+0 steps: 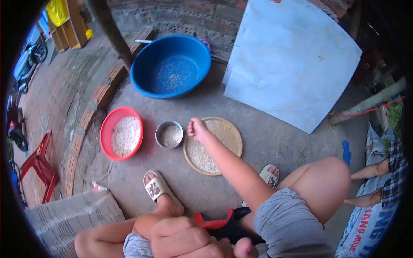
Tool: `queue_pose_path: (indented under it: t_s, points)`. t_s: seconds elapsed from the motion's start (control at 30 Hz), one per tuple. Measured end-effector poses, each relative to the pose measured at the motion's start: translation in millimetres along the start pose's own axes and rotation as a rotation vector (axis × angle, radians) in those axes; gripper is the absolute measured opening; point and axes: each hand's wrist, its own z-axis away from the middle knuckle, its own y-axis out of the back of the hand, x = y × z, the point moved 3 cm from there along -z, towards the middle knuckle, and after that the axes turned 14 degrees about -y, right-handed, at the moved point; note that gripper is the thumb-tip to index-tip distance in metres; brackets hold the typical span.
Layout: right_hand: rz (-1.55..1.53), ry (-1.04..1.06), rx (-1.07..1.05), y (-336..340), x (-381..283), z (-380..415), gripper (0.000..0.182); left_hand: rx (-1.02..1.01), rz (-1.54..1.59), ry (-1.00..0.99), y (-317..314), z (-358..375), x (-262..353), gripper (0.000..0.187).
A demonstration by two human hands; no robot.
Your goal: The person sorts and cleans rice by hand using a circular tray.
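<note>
While the tray (238, 136) rests on concrete (183, 109), a brick wall (189, 20) stands beyond.

Tray (240, 148): round, shallow, tan; flat beneath the right hand (197, 130).
Grain (201, 160): pale, loose, spread across tray.
Bowl (158, 139): round, metallic, upright; left of right hand; pale contents.

Head camera looking down and forward from above the bent legs (320, 180), facing the floor (266, 144) and brick wall (193, 17) beyond, legs looming close, round tray (234, 139) lying farther off, dark curve ringing the view
</note>
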Motion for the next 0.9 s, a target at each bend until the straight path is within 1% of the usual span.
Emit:
queue_pose_path:
  t_s: [0.07,0.1,0.13,0.17,0.2,0.23,0.27,0.3,0.33,0.37,0.4,0.47,0.5,0.53,0.6,0.63,0.67,0.73,0.77,0.83,0.87,0.9]
  points:
    - [0.036,0.031,0.037,-11.4,-7.0,0.3,0.030,0.046,0.139,-0.085,-7.6,15.8,2.4,0.027]
    - [0.039,0.020,0.019,-14.8,-12.6,-5.2,0.029,-0.070,0.099,-0.189,-21.0,36.5,-2.1,0.026]
    - [0.057,0.051,0.011,-18.0,-17.4,-8.3,0.028,-0.197,0.045,-0.281,-33.4,66.2,-9.4,0.027]
    - [0.124,0.073,-0.041,-21.1,-24.3,-11.4,0.028,-0.335,0.059,-0.223,-43.2,92.7,-29.3,0.026]
    - [0.141,0.090,0.021,-29.6,-30.5,-7.1,0.028,-0.201,-0.024,-0.228,-57.5,126.8,-56.3,0.027]
    - [0.190,0.069,-0.018,-31.0,-38.8,-14.3,0.028,-0.286,-0.274,-0.123,-72.3,162.9,-79.8,0.030]
    - [0.244,0.081,-0.017,-33.4,-45.4,-16.8,0.029,-0.257,-0.380,0.072,-76.2,192.5,-102.4,0.033]
    - [0.258,0.109,-0.010,-37.7,-49.3,-11.4,0.032,-0.231,-0.398,0.185,-75.3,217.7,-122.4,0.035]
    - [0.304,0.095,0.037,-43.2,-50.4,-5.0,0.033,-0.257,-0.389,0.339,-71.3,249.0,-136.2,0.030]
    - [0.386,0.111,0.062,-46.5,-51.2,-2.2,0.034,-0.267,-0.407,0.495,-70.1,280.6,-145.9,0.030]
    - [0.425,0.085,0.035,-46.8,-50.8,-3.0,0.034,-0.272,-0.420,0.516,-69.6,299.8,-147.3,0.030]
    - [0.601,0.120,0.073,-48.1,-45.0,2.8,0.034,-0.379,-0.474,0.790,-70.7,333.4,-148.0,0.030]
    - [0.657,0.121,0.105,-49.2,-39.4,4.3,0.034,-0.453,-0.407,0.871,-72.3,344.5,-144.9,0.028]
    - [0.659,0.104,0.107,-47.0,-31.2,-0.5,0.034,-0.456,-0.408,0.888,-75.9,359.5,-141.6,0.028]
    - [0.800,0.064,0.137,-44.9,-18.4,-9.8,0.035,-0.467,-0.367,0.975,-87.2,382.9,-138.8,0.030]
    - [0.830,0.088,0.115,-43.6,-10.0,-13.3,0.038,-0.521,-0.345,1.053,-91.0,392.1,-135.5,0.027]
    - [0.834,0.081,0.123,-42.8,-4.4,-17.4,0.038,-0.515,-0.339,1.062,-93.6,398.3,-133.0,0.027]
    - [0.996,-0.009,0.061,-42.8,10.1,-23.9,0.037,-0.687,-0.344,1.022,-100.1,408.0,-127.3,0.026]
    - [1.089,0.002,0.033,-41.0,16.6,-25.0,0.044,-0.685,-0.338,1.029,-101.6,412.5,-125.2,0.026]
    - [1.106,-0.012,0.084,-58.8,16.9,7.9,0.047,-0.819,-0.350,0.904,-104.2,409.2,-122.0,0.026]
    - [1.124,-0.018,0.129,-64.5,15.8,19.0,0.051,-0.819,-0.345,0.908,-105.3,412.5,-121.6,0.026]
    - [1.149,-0.004,0.130,-60.4,9.1,12.6,0.055,-0.828,-0.353,0.852,-107.2,415.9,-120.6,0.026]
